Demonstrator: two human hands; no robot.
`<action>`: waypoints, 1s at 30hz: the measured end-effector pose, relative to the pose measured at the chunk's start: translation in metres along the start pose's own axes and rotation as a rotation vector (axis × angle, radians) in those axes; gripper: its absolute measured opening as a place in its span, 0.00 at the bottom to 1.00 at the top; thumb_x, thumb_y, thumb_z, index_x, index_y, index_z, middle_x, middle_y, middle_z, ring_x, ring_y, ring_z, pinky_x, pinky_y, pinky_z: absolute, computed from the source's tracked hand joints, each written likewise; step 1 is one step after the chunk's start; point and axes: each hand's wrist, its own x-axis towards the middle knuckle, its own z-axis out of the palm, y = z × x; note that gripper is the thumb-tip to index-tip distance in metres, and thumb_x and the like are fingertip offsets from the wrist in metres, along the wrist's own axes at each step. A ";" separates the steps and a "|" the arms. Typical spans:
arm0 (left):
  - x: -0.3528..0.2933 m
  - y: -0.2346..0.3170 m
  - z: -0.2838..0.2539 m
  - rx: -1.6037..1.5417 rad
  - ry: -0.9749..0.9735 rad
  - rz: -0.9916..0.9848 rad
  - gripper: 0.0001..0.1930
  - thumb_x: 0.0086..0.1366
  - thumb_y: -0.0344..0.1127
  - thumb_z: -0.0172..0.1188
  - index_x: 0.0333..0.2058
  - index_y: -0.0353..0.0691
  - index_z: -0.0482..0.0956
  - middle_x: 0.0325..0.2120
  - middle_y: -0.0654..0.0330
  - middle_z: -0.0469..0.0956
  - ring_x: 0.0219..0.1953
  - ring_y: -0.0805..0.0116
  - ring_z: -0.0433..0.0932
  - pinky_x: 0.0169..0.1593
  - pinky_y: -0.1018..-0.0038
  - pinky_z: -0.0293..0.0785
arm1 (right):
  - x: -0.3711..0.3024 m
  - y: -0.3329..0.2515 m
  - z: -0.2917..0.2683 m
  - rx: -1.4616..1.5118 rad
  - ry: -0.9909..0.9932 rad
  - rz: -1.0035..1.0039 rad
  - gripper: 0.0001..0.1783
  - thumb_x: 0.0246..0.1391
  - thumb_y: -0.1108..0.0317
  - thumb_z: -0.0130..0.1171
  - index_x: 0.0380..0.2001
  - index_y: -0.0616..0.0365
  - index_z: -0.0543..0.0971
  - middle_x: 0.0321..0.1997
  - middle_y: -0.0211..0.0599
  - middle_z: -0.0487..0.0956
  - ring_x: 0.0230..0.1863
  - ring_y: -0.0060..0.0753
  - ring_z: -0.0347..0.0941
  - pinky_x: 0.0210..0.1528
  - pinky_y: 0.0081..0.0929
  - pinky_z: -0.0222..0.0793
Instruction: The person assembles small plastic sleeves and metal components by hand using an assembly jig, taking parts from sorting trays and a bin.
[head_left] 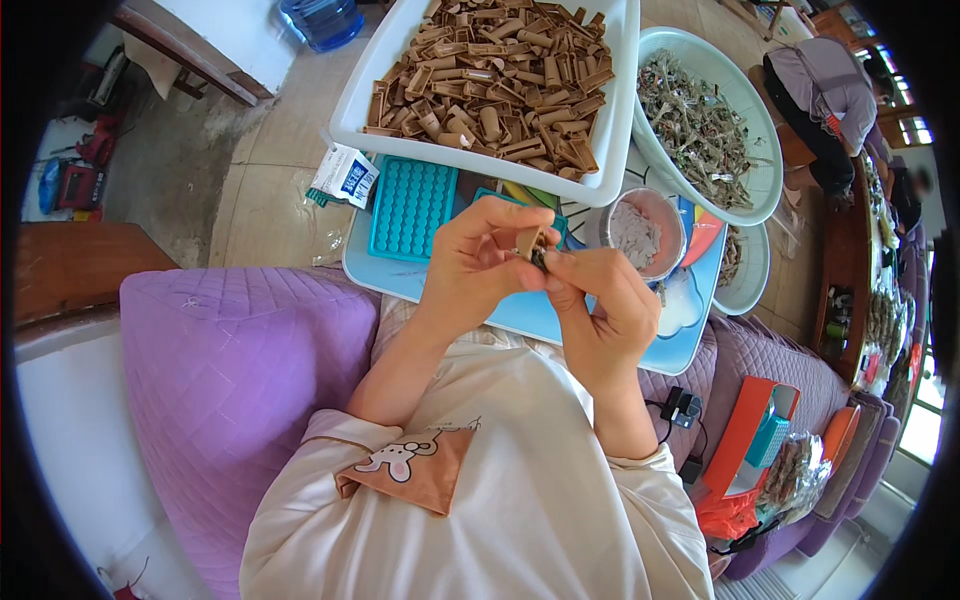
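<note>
The left hand (487, 262) has its thumb and fingers clamped on a small brown piece (530, 240), held up near the middle of the frame. The right hand (606, 300) meets it there, fingertips at a dark bit (540, 258) in the piece's end; from here I can't tell whether they grip or only press. Beneath them sits a light blue table (515, 320), with a dimpled teal tray (412, 210) left of centre and a round container (675, 225) of pale, crumbly stuff to the right. Beyond, at top centre, a white tub (622, 100) brims with similar brown pieces. Upper right, a person (825, 85) bends forward.
</note>
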 end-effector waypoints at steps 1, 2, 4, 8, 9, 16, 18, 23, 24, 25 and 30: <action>0.001 0.002 0.001 -0.014 0.035 -0.048 0.21 0.45 0.27 0.63 0.40 0.36 0.70 0.34 0.61 0.72 0.38 0.72 0.71 0.40 0.78 0.71 | 0.000 0.000 0.000 -0.002 0.000 0.002 0.09 0.37 0.82 0.58 0.26 0.62 0.75 0.22 0.33 0.73 0.21 0.24 0.70 0.22 0.16 0.65; 0.003 0.003 0.002 -0.027 0.070 -0.095 0.20 0.47 0.28 0.62 0.41 0.36 0.70 0.35 0.60 0.72 0.38 0.72 0.72 0.40 0.78 0.71 | 0.000 0.001 0.000 -0.019 -0.025 0.021 0.08 0.38 0.81 0.58 0.27 0.62 0.75 0.24 0.33 0.72 0.23 0.23 0.69 0.23 0.16 0.63; 0.001 0.006 0.005 -0.094 0.100 -0.182 0.20 0.48 0.30 0.61 0.41 0.35 0.69 0.36 0.59 0.72 0.38 0.72 0.72 0.39 0.78 0.72 | 0.000 0.001 0.001 -0.036 -0.051 0.040 0.08 0.39 0.80 0.57 0.28 0.63 0.75 0.25 0.33 0.71 0.24 0.23 0.67 0.24 0.15 0.62; 0.000 0.008 0.011 -0.200 0.196 -0.320 0.19 0.54 0.33 0.56 0.44 0.35 0.66 0.39 0.57 0.71 0.37 0.70 0.73 0.34 0.78 0.75 | -0.004 0.005 0.000 0.015 -0.014 0.156 0.08 0.41 0.80 0.56 0.29 0.61 0.76 0.27 0.31 0.67 0.22 0.19 0.64 0.21 0.13 0.60; 0.000 0.011 0.013 -0.199 0.197 -0.321 0.19 0.54 0.33 0.56 0.44 0.35 0.66 0.39 0.57 0.71 0.37 0.70 0.73 0.34 0.78 0.75 | -0.007 0.006 0.001 0.028 0.019 0.207 0.09 0.41 0.80 0.56 0.30 0.60 0.76 0.27 0.31 0.66 0.20 0.17 0.64 0.19 0.12 0.59; 0.000 0.016 0.017 0.025 0.281 -0.258 0.17 0.59 0.37 0.49 0.45 0.37 0.63 0.38 0.55 0.71 0.39 0.67 0.73 0.22 0.83 0.74 | -0.022 0.011 0.015 0.241 0.170 0.447 0.08 0.43 0.80 0.55 0.30 0.61 0.73 0.27 0.28 0.65 0.19 0.11 0.58 0.16 0.10 0.52; -0.001 0.016 0.017 0.017 0.283 -0.242 0.17 0.59 0.38 0.48 0.45 0.37 0.62 0.38 0.55 0.71 0.39 0.67 0.74 0.21 0.84 0.73 | -0.021 0.010 0.015 0.271 0.160 0.485 0.10 0.44 0.80 0.53 0.33 0.61 0.71 0.27 0.28 0.67 0.19 0.11 0.58 0.17 0.09 0.53; -0.001 0.013 0.023 -0.132 0.389 -0.255 0.16 0.60 0.37 0.47 0.45 0.36 0.62 0.38 0.55 0.71 0.38 0.63 0.74 0.26 0.79 0.77 | -0.020 0.012 0.017 0.339 0.126 0.516 0.12 0.45 0.80 0.53 0.36 0.62 0.69 0.28 0.30 0.70 0.19 0.10 0.59 0.17 0.08 0.54; -0.001 0.013 0.023 -0.131 0.390 -0.256 0.16 0.60 0.37 0.47 0.45 0.36 0.62 0.38 0.55 0.71 0.38 0.63 0.74 0.26 0.79 0.77 | -0.019 0.010 0.017 0.345 0.117 0.554 0.13 0.45 0.80 0.52 0.37 0.63 0.68 0.28 0.31 0.71 0.19 0.10 0.59 0.17 0.08 0.54; -0.001 0.013 0.024 -0.156 0.394 -0.263 0.16 0.59 0.37 0.48 0.44 0.36 0.62 0.38 0.55 0.70 0.38 0.64 0.74 0.28 0.77 0.78 | -0.019 0.009 0.015 0.344 0.118 0.556 0.13 0.45 0.80 0.52 0.37 0.63 0.68 0.28 0.31 0.71 0.19 0.10 0.59 0.17 0.08 0.54; -0.002 0.013 0.027 -0.101 0.379 -0.246 0.16 0.58 0.36 0.50 0.43 0.36 0.63 0.37 0.56 0.70 0.38 0.65 0.74 0.29 0.76 0.78 | -0.021 0.003 0.008 0.137 0.136 0.449 0.11 0.46 0.80 0.51 0.36 0.63 0.68 0.26 0.30 0.72 0.20 0.10 0.61 0.17 0.08 0.54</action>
